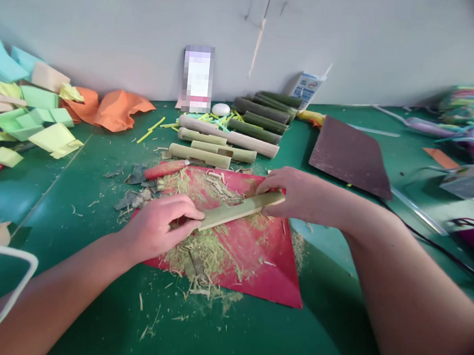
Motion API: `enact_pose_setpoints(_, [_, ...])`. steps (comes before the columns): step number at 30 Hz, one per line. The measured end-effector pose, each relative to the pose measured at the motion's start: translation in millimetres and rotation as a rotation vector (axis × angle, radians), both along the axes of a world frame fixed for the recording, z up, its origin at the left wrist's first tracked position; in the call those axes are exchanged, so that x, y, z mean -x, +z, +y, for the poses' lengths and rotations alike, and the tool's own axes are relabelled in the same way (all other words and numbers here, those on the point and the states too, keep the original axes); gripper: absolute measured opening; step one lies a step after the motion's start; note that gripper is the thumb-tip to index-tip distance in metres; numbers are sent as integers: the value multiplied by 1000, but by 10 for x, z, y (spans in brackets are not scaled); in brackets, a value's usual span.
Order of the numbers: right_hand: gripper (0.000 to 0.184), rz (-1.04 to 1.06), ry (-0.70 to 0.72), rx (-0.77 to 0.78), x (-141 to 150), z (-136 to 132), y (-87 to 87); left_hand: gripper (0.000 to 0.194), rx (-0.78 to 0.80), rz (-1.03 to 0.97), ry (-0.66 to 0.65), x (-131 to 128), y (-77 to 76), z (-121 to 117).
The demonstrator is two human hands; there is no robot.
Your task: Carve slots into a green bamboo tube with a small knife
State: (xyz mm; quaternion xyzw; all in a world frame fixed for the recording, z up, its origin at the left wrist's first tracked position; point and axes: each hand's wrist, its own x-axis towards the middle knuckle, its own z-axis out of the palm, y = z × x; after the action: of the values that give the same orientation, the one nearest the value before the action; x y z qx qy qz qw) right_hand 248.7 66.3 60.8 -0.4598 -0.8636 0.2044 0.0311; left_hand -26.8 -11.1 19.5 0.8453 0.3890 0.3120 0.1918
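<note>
The left hand point(163, 223) is pinching one end of a single bamboo strip point(240, 210), thumb and fingers nearly closed, while the right hand point(299, 193) is curling its fingers around the other end. The strip is spanning the gap between both hands, above one red mat point(258, 275) and shavings point(206, 251) too many to count. The step in hand appears to be steadying or turning the strip; the next move would be calling for a firm grip at both ends. Just beyond the left hand, one red-handled tool point(166, 169) is lying. Beyond both hands, four pale bamboo pieces point(189, 153) and about five overlapping dark green bamboo pieces point(255, 131) are lying on the tabletop point(127, 325); beyond the right hand, one brown board point(351, 156) is resting.
</note>
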Motion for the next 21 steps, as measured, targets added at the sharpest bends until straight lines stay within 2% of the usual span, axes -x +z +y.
enact_pose_setpoints(3, [16,7,91,-23,17,-5,10,12,-3,15,4,24,13,-4])
enact_pose_setpoints(5, [11,29,87,-64,39,-10,17,12,-34,23,33,61,19,-7])
enact_pose_setpoints(7, [7,49,50,-119,82,-29,21,13,-93,33,108,110,22,0])
enact_pose_setpoints(12, [14,105,-54,-254,310,-179,-34,13,-258,55,328,243,36,98])
enact_pose_setpoints(17, [20,104,-144,-266,582,-398,-186,11,-360,153,418,351,34,255])
enact_pose_setpoints(21, [21,15,-196,-291,695,-508,-253,12,-330,122,418,333,-8,310])
